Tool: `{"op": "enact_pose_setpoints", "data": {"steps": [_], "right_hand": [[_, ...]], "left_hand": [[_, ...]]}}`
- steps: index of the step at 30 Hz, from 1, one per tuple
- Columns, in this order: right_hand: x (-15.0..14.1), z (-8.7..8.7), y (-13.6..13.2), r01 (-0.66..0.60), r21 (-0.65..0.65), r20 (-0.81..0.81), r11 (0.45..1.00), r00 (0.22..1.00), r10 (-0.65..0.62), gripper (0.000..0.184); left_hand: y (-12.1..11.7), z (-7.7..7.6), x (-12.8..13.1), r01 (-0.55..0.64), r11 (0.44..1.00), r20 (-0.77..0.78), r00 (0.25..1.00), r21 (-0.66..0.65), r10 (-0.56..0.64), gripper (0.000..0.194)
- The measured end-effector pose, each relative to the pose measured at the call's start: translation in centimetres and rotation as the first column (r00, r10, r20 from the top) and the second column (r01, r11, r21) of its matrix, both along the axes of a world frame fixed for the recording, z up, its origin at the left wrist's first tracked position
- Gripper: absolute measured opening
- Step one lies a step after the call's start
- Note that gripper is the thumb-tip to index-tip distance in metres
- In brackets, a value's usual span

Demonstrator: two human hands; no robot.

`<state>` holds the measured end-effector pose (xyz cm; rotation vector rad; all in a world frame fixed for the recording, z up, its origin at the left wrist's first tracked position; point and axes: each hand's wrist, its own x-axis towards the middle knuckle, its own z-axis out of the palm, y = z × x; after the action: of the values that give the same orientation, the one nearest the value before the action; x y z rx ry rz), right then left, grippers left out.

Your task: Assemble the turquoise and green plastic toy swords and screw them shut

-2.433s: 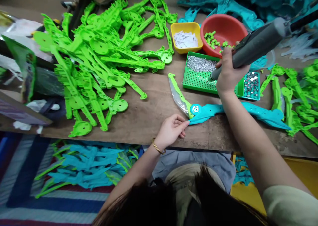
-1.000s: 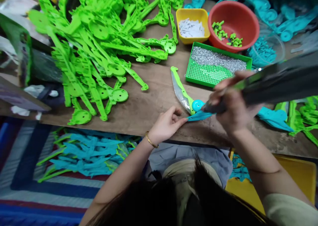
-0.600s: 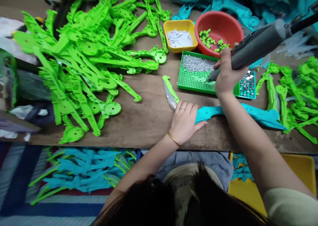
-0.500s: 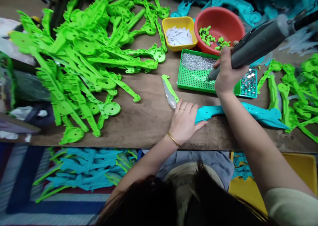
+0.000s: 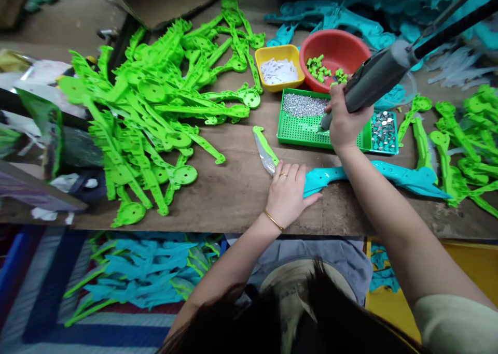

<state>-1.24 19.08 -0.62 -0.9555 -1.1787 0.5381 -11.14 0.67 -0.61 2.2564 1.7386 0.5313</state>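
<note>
Left hand [image 5: 287, 194] lies palm down, thumb spread, across one blue-and-green piece [image 5: 322, 178] on the bench [image 5: 221, 201]. Right hand [image 5: 347, 121] is clenched around one grey driver [image 5: 377, 78], tip at one green tray [image 5: 298, 128]. One yellow bowl [image 5: 280, 86] and one red bowl [image 5: 344, 49] stand behind.

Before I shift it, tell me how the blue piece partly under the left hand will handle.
The blue piece looks like moulded plastic, so probably stiff and light. Its glossy surface may be somewhat slippery. Long and flattish on the bench, it would likely slide rather than roll.
</note>
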Motion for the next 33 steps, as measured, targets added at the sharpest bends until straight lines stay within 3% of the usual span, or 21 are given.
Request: {"op": "enact_pose_setpoints", "data": {"steps": [5,9,13,16,19,24,28,33], "right_hand": [[0.3,3.0,-1.3,0.022,0.067,-0.106,0.998,0.994,-0.015,0.043],[1.5,5.6,-5.6,-0.071,0.107,-0.123,0.992,0.989,0.084,0.031],[2.2,6.0,-11.0,-0.322,0.033,-0.113,0.946,0.939,0.324,0.025],[2.2,5.2,-12.8,-0.418,0.022,-0.140,0.908,0.898,0.416,0.031],[2.2,3.7,-12.7,-0.408,-0.017,-0.128,0.913,0.906,0.403,0.029],[2.8,1.3,-12.8,-0.370,-0.160,0.024,0.915,0.925,0.379,0.030],[2.8,2.6,-12.4,-0.396,-0.169,0.018,0.903,0.914,0.405,0.025],[2.3,4.9,-6.9,-0.132,0.063,-0.022,0.989,0.991,0.134,0.038]], "left_hand": [[-0.3,0.3,-0.4,-0.012,1.000,-0.043,0.999,-0.025,0.011,0.069],[-0.7,1.2,-0.3,-0.048,0.998,-0.096,0.994,-0.046,0.043,0.070],[-0.4,1.5,0.4,-0.054,0.997,-0.091,0.995,-0.061,0.049,0.058],[-0.2,1.1,0.6,-0.060,0.996,-0.074,0.996,-0.061,0.055,0.050],[-0.2,0.8,0.6,-0.059,0.997,-0.055,0.997,-0.057,0.055,0.049],[-0.1,0.8,0.8,-0.045,0.995,-0.051,0.998,-0.090,0.040,0.046],[-0.1,1.1,0.5,-0.054,0.990,-0.080,0.996,-0.127,0.044,0.044],[0.3,1.8,0.4,-0.063,0.989,-0.112,0.993,-0.137,0.048,0.053]]}}
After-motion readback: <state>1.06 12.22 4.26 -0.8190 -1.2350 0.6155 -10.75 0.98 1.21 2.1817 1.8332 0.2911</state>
